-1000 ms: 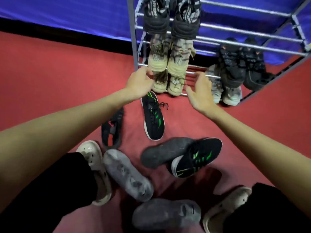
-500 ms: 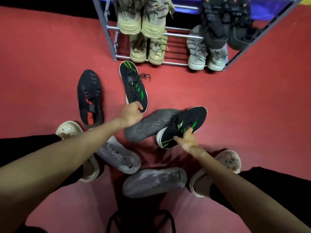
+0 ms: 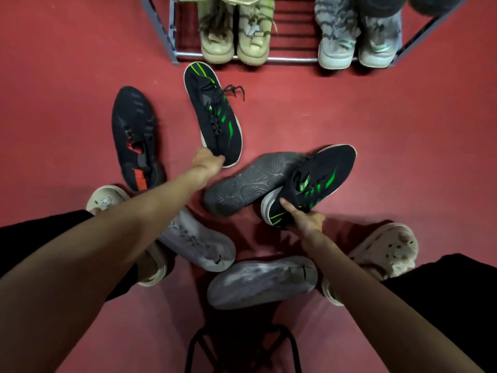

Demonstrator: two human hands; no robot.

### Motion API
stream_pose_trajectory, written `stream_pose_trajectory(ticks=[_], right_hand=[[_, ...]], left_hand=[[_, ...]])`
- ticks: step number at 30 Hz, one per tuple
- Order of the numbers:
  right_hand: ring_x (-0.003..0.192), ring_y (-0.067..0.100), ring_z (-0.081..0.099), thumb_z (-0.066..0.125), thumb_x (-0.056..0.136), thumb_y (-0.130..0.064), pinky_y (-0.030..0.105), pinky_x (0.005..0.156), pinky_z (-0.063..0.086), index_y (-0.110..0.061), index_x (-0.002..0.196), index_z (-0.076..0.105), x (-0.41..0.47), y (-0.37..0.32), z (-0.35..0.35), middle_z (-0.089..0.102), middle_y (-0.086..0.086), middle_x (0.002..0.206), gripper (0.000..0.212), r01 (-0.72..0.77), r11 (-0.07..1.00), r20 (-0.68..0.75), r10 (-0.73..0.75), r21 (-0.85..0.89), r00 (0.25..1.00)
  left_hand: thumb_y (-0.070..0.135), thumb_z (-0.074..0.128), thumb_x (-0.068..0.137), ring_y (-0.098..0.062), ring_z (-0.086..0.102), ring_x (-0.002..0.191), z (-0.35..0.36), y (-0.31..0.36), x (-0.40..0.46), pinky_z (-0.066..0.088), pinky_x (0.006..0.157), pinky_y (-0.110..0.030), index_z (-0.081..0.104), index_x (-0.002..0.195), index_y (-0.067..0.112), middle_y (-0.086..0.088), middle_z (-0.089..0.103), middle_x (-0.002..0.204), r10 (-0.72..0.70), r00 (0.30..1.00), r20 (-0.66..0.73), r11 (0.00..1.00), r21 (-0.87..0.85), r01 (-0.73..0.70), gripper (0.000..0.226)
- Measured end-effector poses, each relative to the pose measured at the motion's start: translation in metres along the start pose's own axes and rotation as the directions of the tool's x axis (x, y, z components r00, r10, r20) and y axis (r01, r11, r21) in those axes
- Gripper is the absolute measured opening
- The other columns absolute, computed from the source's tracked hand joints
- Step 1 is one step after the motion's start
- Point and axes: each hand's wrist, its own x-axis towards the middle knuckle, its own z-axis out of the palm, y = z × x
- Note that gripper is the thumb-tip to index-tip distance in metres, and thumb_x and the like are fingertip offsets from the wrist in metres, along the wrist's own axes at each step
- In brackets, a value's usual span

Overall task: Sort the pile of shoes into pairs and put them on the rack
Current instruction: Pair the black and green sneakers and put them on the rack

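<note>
Green-striped shoes (image 3: 215,117) at both hands

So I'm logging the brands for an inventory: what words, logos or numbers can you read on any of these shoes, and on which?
None can be read as text.
Black-and-green sneakers: green stripes only, no lettering.
Upturned grey sole: moulded tread, any marks too blurred.
Grey sneakers: small dark marks, too small to read.

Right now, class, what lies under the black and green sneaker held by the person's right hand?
Its toe end rests on an upturned grey shoe, sole facing up. The black and green sneaker covers that shoe's far end; the right hand grips its heel.
</note>
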Motion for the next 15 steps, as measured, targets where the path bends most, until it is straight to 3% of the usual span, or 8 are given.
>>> stream_pose_trajectory(ticks=[3, 4, 7, 9, 11, 13, 15], right_hand=[[0.072, 0.021, 0.066, 0.086, 0.063, -0.02, 0.035, 0.065, 0.056, -0.003, 0.1, 0.064, -0.007, -0.006, -0.004, 0.07, 0.011, 0.1, 0.046, -0.054, 0.998, 0.059, 0.052, 0.032, 0.997], [0.071, 0.019, 0.065, 0.082, 0.069, -0.018, 0.031, 0.063, 0.056, -0.003, 0.102, 0.065, -0.007, -0.008, -0.006, 0.07, 0.011, 0.098, 0.04, -0.055, 0.998, 0.081, 0.055, 0.005, 0.995], [0.07, 0.013, 0.067, 0.077, 0.076, -0.017, 0.017, 0.061, 0.056, -0.002, 0.112, 0.062, -0.001, -0.011, -0.008, 0.067, 0.01, 0.102, 0.042, 0.035, 0.992, 0.113, -0.021, -0.119, 0.993], [0.085, 0.019, 0.071, 0.079, 0.073, -0.022, 0.03, 0.08, 0.059, -0.009, 0.103, 0.063, -0.001, -0.016, -0.006, 0.068, 0.012, 0.113, 0.036, 0.024, 0.977, 0.12, 0.002, -0.212, 0.993], [0.112, 0.031, 0.061, 0.081, 0.07, -0.027, 0.041, 0.099, 0.05, -0.009, 0.107, 0.058, -0.01, -0.023, -0.002, 0.061, 0.016, 0.127, 0.048, 0.027, 0.928, 0.011, -0.025, -0.372, 1.0], [0.124, 0.038, 0.046, 0.079, 0.071, -0.028, 0.039, 0.105, 0.039, 0.001, 0.122, 0.043, -0.023, -0.034, 0.001, 0.047, 0.022, 0.131, 0.069, 0.103, 0.779, -0.195, -0.279, -0.618, 0.94], [0.118, 0.037, 0.044, 0.07, 0.077, -0.024, 0.04, 0.104, 0.035, 0.002, 0.121, 0.042, -0.037, -0.049, 0.007, 0.047, 0.023, 0.123, 0.058, 0.376, 0.636, -0.137, -0.607, -0.674, 0.783]], left_hand=[[0.032, 0.058, 0.09, -0.029, 0.063, 0.083, 0.008, 0.002, 0.012, 0.057, 0.067, -0.036, 0.044, 0.128, 0.001, -0.016, 0.063, 0.122, -0.089, 0.996, 0.016, 0.97, -0.224, 0.09, 0.051], [0.033, 0.058, 0.091, -0.027, 0.063, 0.077, 0.009, 0.002, 0.015, 0.056, 0.056, -0.03, 0.045, 0.128, 0.001, -0.015, 0.063, 0.122, -0.114, 0.993, 0.017, 0.952, -0.286, 0.114, 0.05], [0.024, 0.057, 0.093, -0.018, 0.059, 0.061, 0.01, 0.003, 0.021, 0.049, 0.039, -0.019, 0.051, 0.126, 0.0, -0.014, 0.064, 0.12, -0.134, 0.991, 0.014, 0.906, -0.403, 0.128, 0.041], [0.016, 0.056, 0.094, -0.014, 0.057, 0.058, 0.009, 0.009, 0.017, 0.05, 0.041, -0.015, 0.053, 0.125, -0.004, -0.016, 0.065, 0.113, -0.116, 0.992, 0.055, 0.864, -0.487, 0.128, 0.037], [0.009, 0.057, 0.093, -0.014, 0.059, 0.063, 0.005, 0.02, 0.005, 0.053, 0.046, -0.016, 0.049, 0.127, -0.005, -0.016, 0.064, 0.109, -0.097, 0.988, 0.121, 0.772, -0.618, 0.151, 0.038], [0.003, 0.058, 0.091, -0.016, 0.061, 0.068, -0.002, 0.032, -0.011, 0.055, 0.048, -0.018, 0.044, 0.13, -0.005, -0.015, 0.063, 0.105, -0.084, 0.978, 0.19, 0.652, -0.732, 0.198, 0.042], [-0.002, 0.058, 0.09, -0.017, 0.062, 0.07, -0.007, 0.041, -0.03, 0.057, 0.048, -0.021, 0.041, 0.13, -0.005, -0.014, 0.064, 0.098, -0.072, 0.968, 0.239, 0.594, -0.77, 0.234, 0.044]])
